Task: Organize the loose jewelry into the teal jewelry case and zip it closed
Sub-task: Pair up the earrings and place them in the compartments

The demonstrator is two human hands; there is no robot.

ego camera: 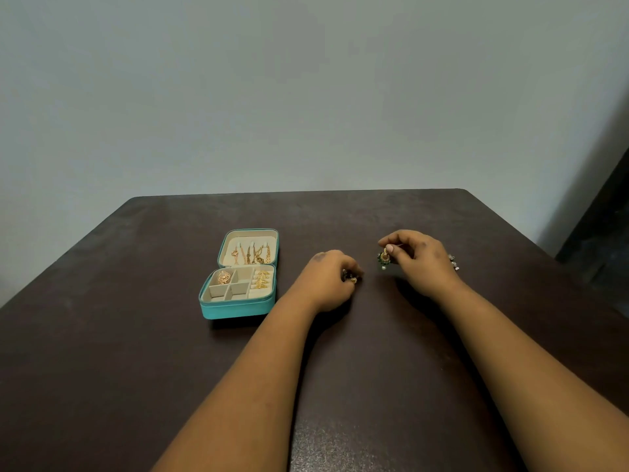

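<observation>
The teal jewelry case (235, 308) lies open on the dark table (136, 352), left of both hands. Gold chains (253, 255) hang in its lid, and gold pieces sit in its cream compartments (238, 284). My left hand (326, 281) rests on the table right of the case, its fingers curled round a small dark and gold earring (350, 276). My right hand (418, 260) pinches a green and gold drop earring (384, 258) with a pearl, held just above the table. A pale jewelry piece (454, 262) lies on the table behind my right hand, partly hidden.
The table's far edge (306, 193) meets a plain grey wall. A dark vertical surface (606, 226) stands at the right beyond the table corner.
</observation>
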